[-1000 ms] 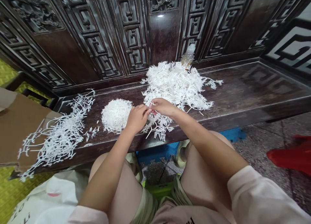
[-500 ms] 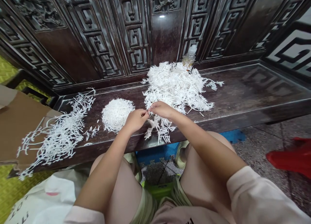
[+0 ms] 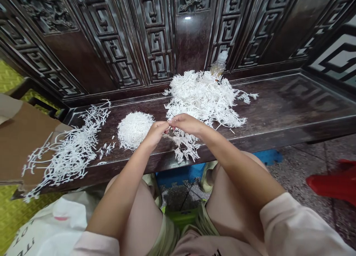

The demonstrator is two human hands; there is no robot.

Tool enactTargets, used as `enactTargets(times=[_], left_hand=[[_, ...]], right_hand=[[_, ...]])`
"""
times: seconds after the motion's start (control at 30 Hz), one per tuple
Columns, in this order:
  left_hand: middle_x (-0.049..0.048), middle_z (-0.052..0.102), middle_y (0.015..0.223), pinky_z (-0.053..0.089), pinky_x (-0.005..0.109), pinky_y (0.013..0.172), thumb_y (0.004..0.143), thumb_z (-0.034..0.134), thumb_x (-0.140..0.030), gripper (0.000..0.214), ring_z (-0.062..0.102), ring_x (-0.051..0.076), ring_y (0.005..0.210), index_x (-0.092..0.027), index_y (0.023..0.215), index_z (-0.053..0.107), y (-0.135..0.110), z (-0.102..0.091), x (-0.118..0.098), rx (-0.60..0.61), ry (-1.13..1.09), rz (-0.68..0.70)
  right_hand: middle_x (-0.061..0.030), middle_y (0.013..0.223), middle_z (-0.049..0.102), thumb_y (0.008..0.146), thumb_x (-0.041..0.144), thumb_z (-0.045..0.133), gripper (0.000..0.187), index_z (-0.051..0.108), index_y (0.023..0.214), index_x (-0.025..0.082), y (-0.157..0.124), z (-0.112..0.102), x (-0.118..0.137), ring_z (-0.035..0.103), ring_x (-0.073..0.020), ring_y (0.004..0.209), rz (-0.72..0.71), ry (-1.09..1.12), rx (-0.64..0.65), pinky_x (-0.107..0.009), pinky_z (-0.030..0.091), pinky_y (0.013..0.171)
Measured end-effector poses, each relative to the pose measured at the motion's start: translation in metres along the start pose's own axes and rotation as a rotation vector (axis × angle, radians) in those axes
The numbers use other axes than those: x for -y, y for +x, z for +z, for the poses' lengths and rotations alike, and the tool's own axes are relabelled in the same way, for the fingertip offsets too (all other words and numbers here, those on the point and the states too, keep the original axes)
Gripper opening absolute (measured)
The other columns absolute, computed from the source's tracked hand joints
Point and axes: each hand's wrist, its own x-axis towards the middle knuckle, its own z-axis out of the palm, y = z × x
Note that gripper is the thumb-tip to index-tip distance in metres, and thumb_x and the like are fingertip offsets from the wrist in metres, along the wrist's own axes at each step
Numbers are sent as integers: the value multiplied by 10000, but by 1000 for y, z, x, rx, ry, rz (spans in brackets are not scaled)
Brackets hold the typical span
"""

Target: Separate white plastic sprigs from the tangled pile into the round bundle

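— Knees at 6 o'clock, bare, with a white bag [image 3: 52,226] at 7 on the floor. Next?

— Hands, frame centre, over the front edge of the dark bench [image 3: 292,111]. Left hand [image 3: 154,134] is curled closed, fingertips pinching the top of a white branched sprig [image 3: 185,146]. Right hand [image 3: 187,123] is closed too, pinching the same sprig. Fingertips of both hands touch.

— Sprig location?

— It hangs below the hands toward 5 o'clock, lower tips lying on the bench edge. Can't tell the material.

— Around them?

— Round mound of small white bits [image 3: 134,129] at 9 o'clock, just beside the left hand. Farther out at 9 there's a loose spread of bare white stems [image 3: 69,152], running onto a cardboard box [image 3: 16,145] at the bench end. Red object [image 3: 333,182] at 4 o'clock on the floor, well apart.

— Behind?

— Big heap of white branched pieces [image 3: 205,96] at 1 o'clock, touching the right hand's far side. Bottle [image 3: 219,63] at 1 behind the heap, mostly hidden, against the carved back panel [image 3: 191,37].
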Motion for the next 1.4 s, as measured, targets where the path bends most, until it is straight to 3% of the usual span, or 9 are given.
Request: enactTargets(times=[0.3, 0.47, 0.57, 0.73, 0.9, 1.1, 1.23, 1.3, 1.4], left_hand=[[-35, 280, 439, 262, 225, 475, 637, 468, -297, 287, 279, 70, 469, -166, 423, 330, 7, 15, -1, -198, -90, 28], [-17, 300, 421, 315, 234, 522, 553, 391, -152, 213, 348, 86, 485, -166, 356, 312, -13, -2, -8, -234, -298, 92], [-5, 347, 468, 339, 236, 539, 534, 358, -136, 141, 397, 95, 510, -164, 395, 353, -16, -20, -9, -287, -430, 32], [-16, 396, 529, 327, 220, 494, 544, 379, -164, 49, 398, 79, 472, -162, 513, 416, 7, -46, 9, -425, -450, -202], [-15, 455, 582, 318, 217, 488, 556, 423, -214, 120, 427, 80, 480, -159, 626, 503, 24, -67, 36, -601, -187, -388], [47, 557, 756, 383, 279, 644, 604, 434, -210, 138, 520, 162, 716, -167, 681, 541, 25, -85, 57, -699, 196, -384], [99, 531, 952, 340, 376, 801, 620, 490, -230, 140, 444, 266, 986, -186, 723, 575, 22, -77, 50, -806, 484, -354], [85, 533, 965, 343, 367, 814, 678, 464, -272, 170, 461, 246, 964, -198, 773, 583, 19, -63, 40, -693, 585, -234], [39, 574, 829, 390, 295, 743, 783, 348, -356, 275, 522, 169, 799, -195, 824, 568, 11, -33, 20, -250, 448, 11]], right_hand=[[-3, 541, 457, 769, 278, 420, 249, 506, 565, 165, -5, 12, 18, 421, -120, 555, 34, -466, -393, -243, 280, 557], [-63, 675, 549, 801, 276, 403, 231, 560, 690, 147, -2, -30, 5, 477, -154, 647, 237, -561, -599, -290, 320, 644], [-62, 647, 537, 789, 345, 420, 300, 537, 603, 142, -5, -47, -2, 475, -152, 624, 237, -461, -422, -284, 323, 624], [-16, 605, 503, 750, 418, 462, 320, 518, 579, 154, -15, -26, -1, 440, -113, 593, 170, -104, -229, -248, 324, 606], [6, 561, 456, 734, 373, 508, 245, 508, 603, 165, -16, -17, -2, 379, -81, 527, 227, 164, -115, -224, 305, 535], [19, 506, 400, 750, 270, 485, 206, 498, 573, 166, -13, -19, 0, 350, -71, 485, 192, 224, -54, -224, 281, 497], [21, 522, 423, 713, 286, 541, 187, 486, 581, 165, -14, -15, 6, 351, -68, 494, 218, 201, -60, -219, 296, 505], [24, 522, 431, 700, 286, 558, 171, 490, 599, 166, -14, -14, 6, 356, -69, 497, 225, 184, -70, -216, 305, 506], [30, 514, 423, 709, 261, 540, 139, 493, 618, 167, -10, -11, 3, 367, -68, 486, 195, 201, -76, -214, 314, 498]])
